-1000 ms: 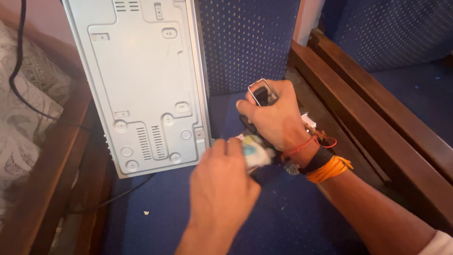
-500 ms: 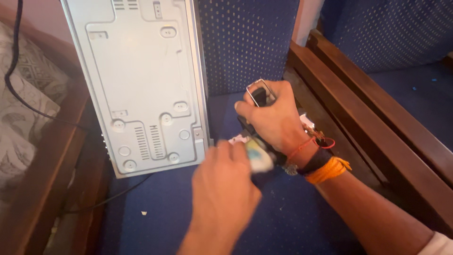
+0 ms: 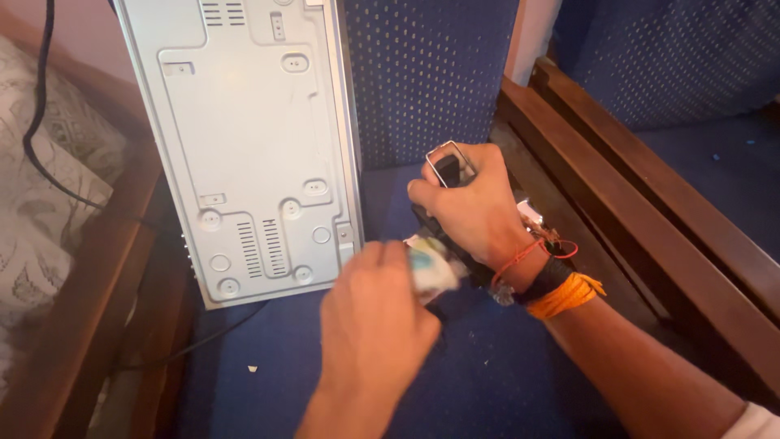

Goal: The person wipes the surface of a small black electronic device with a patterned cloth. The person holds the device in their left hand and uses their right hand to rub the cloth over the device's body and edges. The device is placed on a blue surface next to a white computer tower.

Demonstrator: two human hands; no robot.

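My right hand point(image 3: 475, 207) grips a small dark device with a silver metal frame point(image 3: 448, 162), holding it upright over the blue seat cushion point(image 3: 276, 382). Red thread, a black band and an orange thread band circle that wrist. My left hand point(image 3: 374, 321) holds a crumpled white cloth with a teal patch point(image 3: 429, 267) and presses it against the lower part of the dark device. Most of the device is hidden behind both hands.
A grey metal appliance casing point(image 3: 252, 138) stands on edge on the cushion, leaning against the dotted blue backrest point(image 3: 426, 73). A black cable point(image 3: 36, 114) runs from it at left. Wooden armrests point(image 3: 642, 211) flank the seat; a patterned cloth point(image 3: 41, 203) lies far left.
My left hand has shifted the cloth slightly back and forth against the device. My right hand keeps the same grip and place.
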